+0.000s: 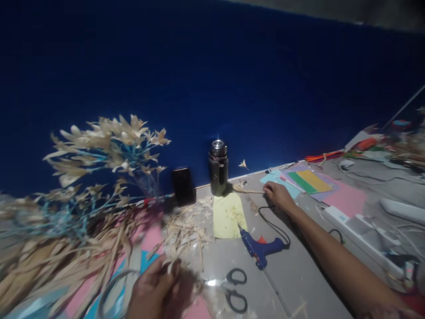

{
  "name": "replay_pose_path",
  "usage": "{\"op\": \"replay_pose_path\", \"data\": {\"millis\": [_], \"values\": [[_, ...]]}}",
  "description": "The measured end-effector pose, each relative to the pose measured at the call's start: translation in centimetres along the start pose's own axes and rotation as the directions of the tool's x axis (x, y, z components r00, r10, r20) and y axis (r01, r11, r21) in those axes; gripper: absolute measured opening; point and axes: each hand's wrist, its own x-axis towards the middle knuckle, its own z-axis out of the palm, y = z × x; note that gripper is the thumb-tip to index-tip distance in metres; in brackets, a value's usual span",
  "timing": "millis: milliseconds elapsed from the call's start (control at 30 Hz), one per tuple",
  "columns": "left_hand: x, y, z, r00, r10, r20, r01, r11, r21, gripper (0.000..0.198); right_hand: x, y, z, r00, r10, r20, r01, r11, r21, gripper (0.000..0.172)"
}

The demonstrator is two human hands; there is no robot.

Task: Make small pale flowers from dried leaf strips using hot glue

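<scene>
My left hand (154,288), low in the view, is closed in a pinch with a small pale piece at its fingertips, too blurred to name. My right hand (279,196) reaches far across the table, its fingers closed on the end of a thin tan strip of dried husk (248,191). Between my hands, a blue glue gun (262,249) lies on its side, its nozzle at a yellow paper (227,217) with scraps on it. Black-handled scissors (236,290) lie nearer me, partly smeared by blur.
A steel flask (218,170) and a dark phone-like slab (184,187) stand by the blue wall. Husk flowers on blue stems (113,150) rise at left above dried husks (36,261). Coloured sheets (310,180), a white power strip (360,239) and cords lie at right.
</scene>
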Motion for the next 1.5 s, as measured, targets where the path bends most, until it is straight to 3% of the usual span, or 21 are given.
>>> {"op": "replay_pose_path", "data": {"millis": [67, 133, 233, 300, 333, 400, 467, 567, 633, 800, 933, 1067, 1200, 1333, 1500], "values": [[0.0, 0.4, -0.3, 0.996, 0.091, -0.014, -0.089, 0.989, 0.115, 0.034, 0.5, 0.2, 0.3, 1.0, 0.009, 0.024, -0.009, 1.0, -0.01, 0.019], [0.1, 0.7, -0.7, 0.961, 0.274, -0.029, -0.259, 0.933, 0.25, 0.024, 0.9, 0.3, 0.6, 0.999, 0.015, 0.048, -0.014, 1.0, -0.024, 0.019], [0.2, 0.8, -1.2, 0.808, 0.588, 0.039, -0.562, 0.749, 0.352, 0.008, 1.1, 0.4, 1.0, 0.997, 0.017, 0.081, -0.013, 0.999, -0.052, 0.02], [0.2, 0.7, -1.2, 0.73, 0.674, 0.114, -0.661, 0.654, 0.367, 0.004, 1.1, 0.4, 1.1, 0.994, 0.014, 0.111, -0.006, 0.998, -0.07, 0.019], [0.2, 0.7, -1.0, 0.717, 0.683, 0.138, -0.678, 0.639, 0.363, 0.005, 1.1, 0.3, 1.1, 0.992, 0.012, 0.126, -0.003, 0.997, -0.077, 0.019], [0.0, 0.5, -0.7, 0.737, 0.66, 0.148, -0.667, 0.672, 0.321, 0.007, 1.0, 0.2, 1.0, 0.99, 0.012, 0.142, 0.001, 0.996, -0.09, 0.019], [-0.2, 0.4, -0.4, 0.806, 0.577, 0.133, -0.592, 0.773, 0.228, 0.01, 0.6, -0.2, 0.5, 0.991, 0.014, 0.131, -0.001, 0.995, -0.101, 0.026], [-0.2, 0.2, -0.2, 0.919, 0.372, 0.133, -0.38, 0.924, 0.039, 0.02, -0.6, -1.5, -0.6, 0.993, -0.002, 0.118, 0.013, 0.995, -0.094, 0.034], [-0.1, 0.1, -0.3, 0.954, 0.245, 0.172, -0.234, 0.969, -0.08, 0.026, -2.1, -3.0, -1.5, 0.989, -0.037, 0.14, 0.045, 0.997, -0.056, 0.032], [0.4, -0.1, -0.3, 0.956, 0.108, 0.271, -0.024, 0.954, -0.298, 0.033, -8.1, -7.9, -4.4, 0.97, -0.174, 0.169, 0.137, 0.968, 0.21, 0.03], [0.4, -0.3, -0.2, 0.951, 0.091, 0.296, -0.004, 0.96, -0.282, 0.031, -12.5, -11.1, -6.5, 0.948, -0.22, 0.228, 0.136, 0.933, 0.334, 0.029], [0.2, -0.7, -0.4, 0.955, 0.073, 0.288, -0.009, 0.976, -0.219, 0.029, -15.5, -12.8, -7.4, 0.958, -0.215, 0.189, 0.132, 0.917, 0.375, 0.027], [-0.2, -0.8, -0.2, 0.971, 0.07, 0.229, -0.025, 0.981, -0.19, 0.028, -17.7, -13.6, -6.9, 0.97, -0.193, 0.148, 0.114, 0.899, 0.422, 0.025], [-0.8, -0.1, -0.4, 0.975, 0.047, 0.216, -0.003, 0.98, -0.199, 0.027, -19.0, -14.2, -6.0, 0.957, -0.248, 0.149, 0.155, 0.874, 0.461, 0.023], [-1.3, 1.8, -2.9, 0.982, 0.095, 0.16, -0.064, 0.98, -0.188, 0.034, -19.1, -14.2, -6.0, 0.935, -0.297, 0.192, 0.19, 0.88, 0.436, 0.025]]}}
